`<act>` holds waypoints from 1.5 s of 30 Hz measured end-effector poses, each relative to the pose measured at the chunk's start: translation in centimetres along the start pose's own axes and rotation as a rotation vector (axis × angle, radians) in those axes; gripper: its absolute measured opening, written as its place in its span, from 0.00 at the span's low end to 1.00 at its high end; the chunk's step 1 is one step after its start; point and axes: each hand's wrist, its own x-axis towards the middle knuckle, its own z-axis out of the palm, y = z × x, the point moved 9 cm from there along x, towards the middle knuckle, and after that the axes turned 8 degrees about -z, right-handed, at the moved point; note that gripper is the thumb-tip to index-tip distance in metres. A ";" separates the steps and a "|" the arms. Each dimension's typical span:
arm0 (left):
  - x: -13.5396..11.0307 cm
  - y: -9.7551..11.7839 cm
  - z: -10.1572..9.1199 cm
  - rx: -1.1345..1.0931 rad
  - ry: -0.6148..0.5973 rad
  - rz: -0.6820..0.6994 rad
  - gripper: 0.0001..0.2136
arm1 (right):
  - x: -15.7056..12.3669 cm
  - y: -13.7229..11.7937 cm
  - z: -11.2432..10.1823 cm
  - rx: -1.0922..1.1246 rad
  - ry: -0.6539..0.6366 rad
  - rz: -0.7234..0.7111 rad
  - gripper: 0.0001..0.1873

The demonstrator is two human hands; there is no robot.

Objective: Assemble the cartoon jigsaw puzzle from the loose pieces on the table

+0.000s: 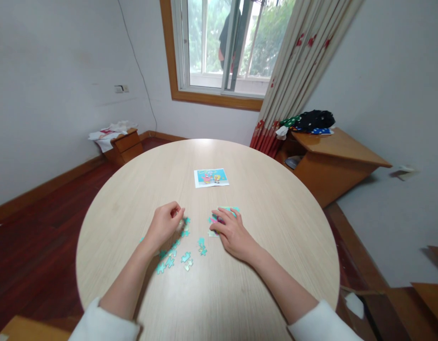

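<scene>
My left hand (164,223) hovers over several loose turquoise puzzle pieces (176,251) on a round light-wood table (275,227). Its fingers are curled into a pinch, and what they hold is too small to make out. My right hand (231,231) lies flat with fingers spread on a small joined patch of puzzle (228,210), turquoise with some pink. A picture card (210,177) with cartoon figures lies farther back at the table's middle.
A slanted wooden desk (332,156) with dark clothes stands at the right under a curtain (297,71). A low wooden cabinet (124,144) sits by the left wall. A window (226,42) is behind, and the floor is dark red wood.
</scene>
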 end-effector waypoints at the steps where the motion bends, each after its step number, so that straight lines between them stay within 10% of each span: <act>1: 0.0 0.0 0.0 -0.001 -0.002 0.000 0.13 | 0.0 0.0 0.0 0.004 0.000 -0.002 0.16; 20: 1.6 -3.5 -4.2 -0.031 0.154 -0.123 0.12 | 0.0 -0.2 0.0 0.058 0.024 -0.021 0.17; 45: 1.7 -3.6 -3.3 -0.020 0.083 -0.143 0.11 | -0.1 0.4 0.7 0.069 0.031 0.010 0.19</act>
